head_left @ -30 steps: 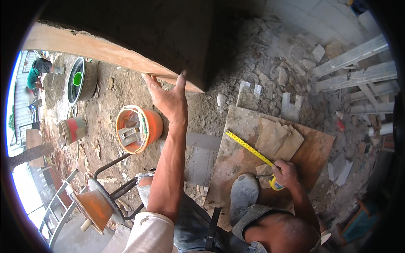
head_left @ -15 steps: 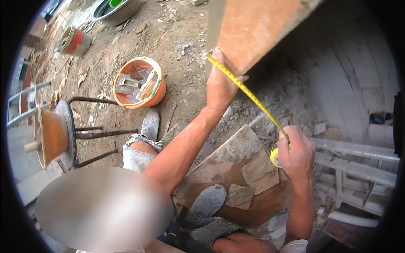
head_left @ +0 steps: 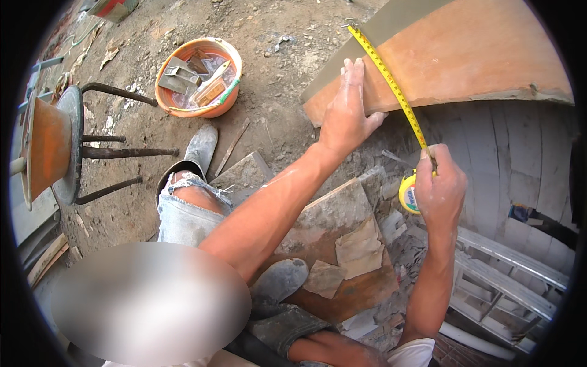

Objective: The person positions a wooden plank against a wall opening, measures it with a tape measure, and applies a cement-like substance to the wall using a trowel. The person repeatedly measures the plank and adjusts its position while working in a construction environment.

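Observation:
A long tan board (head_left: 465, 52) with a grey band (head_left: 379, 30) along its far side rises at the upper right. My left hand (head_left: 350, 116) touches its near corner, fingers stretched over the surface and thumb apart. The yellow blade (head_left: 391, 79) of a tape measure lies across the board, its hook end at the grey side, past my left fingertips. In my right hand (head_left: 439, 183), just off the board's lower edge, the blade is pinched near the round yellow case (head_left: 408, 194), which shows beside my fingers.
An orange bucket (head_left: 168, 107) of cloudy water holds trowels and a brush. Left of it lies a stool-like frame (head_left: 74, 147) with dark legs. Another board (head_left: 342, 208) with paper scraps is by my boots (head_left: 278, 280). A metal ladder (head_left: 513, 263) lies at right.
My left hand has let go of the tape's hook end and opened onto the board. The board has swung lower, toward the right, and now shows more of its face. My right hand still holds the tape.

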Available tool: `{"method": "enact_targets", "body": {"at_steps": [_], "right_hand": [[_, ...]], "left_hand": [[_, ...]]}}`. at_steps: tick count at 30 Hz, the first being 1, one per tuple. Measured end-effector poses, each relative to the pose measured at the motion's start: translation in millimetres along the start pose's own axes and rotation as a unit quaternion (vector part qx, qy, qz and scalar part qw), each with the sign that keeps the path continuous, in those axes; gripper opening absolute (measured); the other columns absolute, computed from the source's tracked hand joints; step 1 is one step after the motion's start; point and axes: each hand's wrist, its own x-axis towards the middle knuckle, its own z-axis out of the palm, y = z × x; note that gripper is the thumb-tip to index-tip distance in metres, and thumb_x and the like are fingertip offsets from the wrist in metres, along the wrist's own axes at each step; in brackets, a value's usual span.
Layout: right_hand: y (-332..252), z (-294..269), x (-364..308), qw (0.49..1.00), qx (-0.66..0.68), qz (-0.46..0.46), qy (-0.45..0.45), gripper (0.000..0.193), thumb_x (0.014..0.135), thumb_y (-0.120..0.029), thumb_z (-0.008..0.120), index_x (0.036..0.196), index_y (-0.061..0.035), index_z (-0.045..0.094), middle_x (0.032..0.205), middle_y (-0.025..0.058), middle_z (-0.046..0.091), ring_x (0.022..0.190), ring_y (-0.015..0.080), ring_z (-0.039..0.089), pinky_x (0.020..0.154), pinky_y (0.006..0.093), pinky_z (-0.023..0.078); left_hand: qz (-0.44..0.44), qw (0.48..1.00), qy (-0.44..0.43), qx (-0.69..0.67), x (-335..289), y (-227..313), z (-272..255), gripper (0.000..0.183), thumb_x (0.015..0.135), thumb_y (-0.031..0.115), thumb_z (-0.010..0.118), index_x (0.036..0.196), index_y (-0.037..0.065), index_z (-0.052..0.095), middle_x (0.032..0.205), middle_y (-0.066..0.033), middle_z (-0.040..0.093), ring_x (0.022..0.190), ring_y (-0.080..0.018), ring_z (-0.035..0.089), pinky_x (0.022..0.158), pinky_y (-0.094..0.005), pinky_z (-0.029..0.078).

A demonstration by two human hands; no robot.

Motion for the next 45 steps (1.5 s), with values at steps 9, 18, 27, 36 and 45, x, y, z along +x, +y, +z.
{"method": "enact_targets", "body": {"at_steps": [9, 18, 27, 36, 45], "right_hand": [[0.9, 1.6, -5.3, 1.000, -0.016, 0.015, 0.006, 0.008, 0.093, -0.012, 0.064, 0.093, -0.0046, 0.063, 0.079, 0.0196, 0.067, 0.072, 0.0424, 0.065, 0.063, 0.0486, 0.050], [9.4, 6.6, -9.7, 0.999, -0.049, 0.006, 0.015, 0.007, 0.091, -0.012, 0.066, 0.092, -0.0050, 0.062, 0.077, 0.0177, 0.065, 0.070, 0.0406, 0.064, 0.063, 0.0473, 0.049], [6.0, 4.5, -10.6, 0.997, -0.074, 0.013, 0.002, 0.007, 0.090, -0.009, 0.064, 0.095, -0.0043, 0.063, 0.078, 0.0176, 0.065, 0.070, 0.0395, 0.064, 0.063, 0.0465, 0.050], [1.7, 3.7, -9.5, 0.999, -0.046, -0.018, -0.005, 0.006, 0.089, -0.007, 0.064, 0.094, -0.0043, 0.064, 0.079, 0.0160, 0.067, 0.068, 0.0371, 0.066, 0.062, 0.0447, 0.052], [15.9, 3.8, -167.1, 0.937, 0.305, 0.151, -0.079, 0.014, 0.090, -0.013, 0.073, 0.091, -0.0021, 0.064, 0.067, 0.0095, 0.063, 0.061, 0.0176, 0.066, 0.055, 0.0334, 0.049]], "left_hand": [[-0.002, 1.000, -0.001, 0.005, -2.2, -5.5, 3.1, 0.104, 0.071, 0.017, 0.088, 0.153, -0.005, 0.028, 0.151, -0.0379, 0.039, 0.143, -0.0449, 0.041, 0.116, -0.0429, 0.040], [-0.004, 1.000, 0.004, 0.013, -3.5, -4.7, 5.7, 0.104, 0.070, 0.018, 0.088, 0.154, -0.003, 0.030, 0.150, -0.0344, 0.043, 0.142, -0.0424, 0.043, 0.115, -0.0419, 0.041], [-0.015, 1.000, 0.004, 0.005, -5.9, -4.1, 6.0, 0.106, 0.068, 0.018, 0.089, 0.154, -0.001, 0.031, 0.154, -0.0343, 0.037, 0.144, -0.0446, 0.040, 0.117, -0.0437, 0.040], [-0.023, 1.000, -0.008, -0.007, -3.1, -2.0, 4.0, 0.109, 0.067, 0.017, 0.090, 0.156, -0.001, 0.029, 0.155, -0.0353, 0.035, 0.143, -0.0464, 0.039, 0.117, -0.0435, 0.040], [-0.003, 0.997, -0.069, 0.025, -3.6, 3.9, 3.2, 0.106, 0.075, 0.010, 0.086, 0.156, -0.009, 0.021, 0.162, -0.0349, 0.021, 0.153, -0.0398, 0.023, 0.124, -0.0401, 0.027]]}}
